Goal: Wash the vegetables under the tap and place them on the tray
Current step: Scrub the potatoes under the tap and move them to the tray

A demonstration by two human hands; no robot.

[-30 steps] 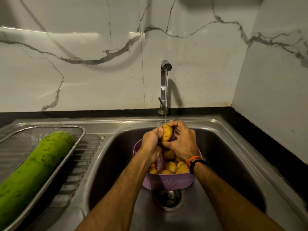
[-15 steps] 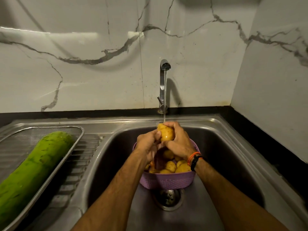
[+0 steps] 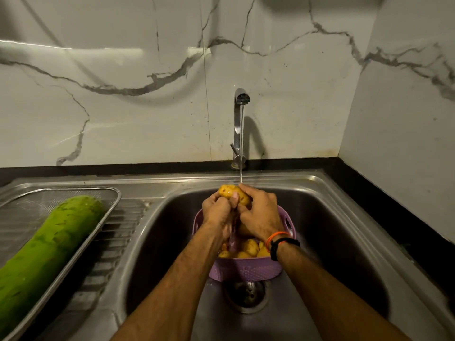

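Note:
A yellow potato (image 3: 227, 191) is held under the water running from the tap (image 3: 239, 124). My left hand (image 3: 218, 212) and my right hand (image 3: 258, 212) both grip it, thumbs on its near side. Below my hands a purple perforated basket (image 3: 246, 268) stands in the sink (image 3: 344, 232) with several more potatoes (image 3: 250, 247) in it. On the left a metal mesh tray (image 3: 108, 212) rests on the drainboard and carries a long green gourd (image 3: 46, 247).
The sink drain (image 3: 246, 295) lies just in front of the basket. A ribbed steel drainboard (image 3: 118, 242) lies between tray and basin. Marble walls stand behind and to the right, with a black counter edge (image 3: 394, 210) along the right side.
My hands have turned the potato under the stream, so it lies more to the left in my grip. The basket, tray and gourd have stayed put.

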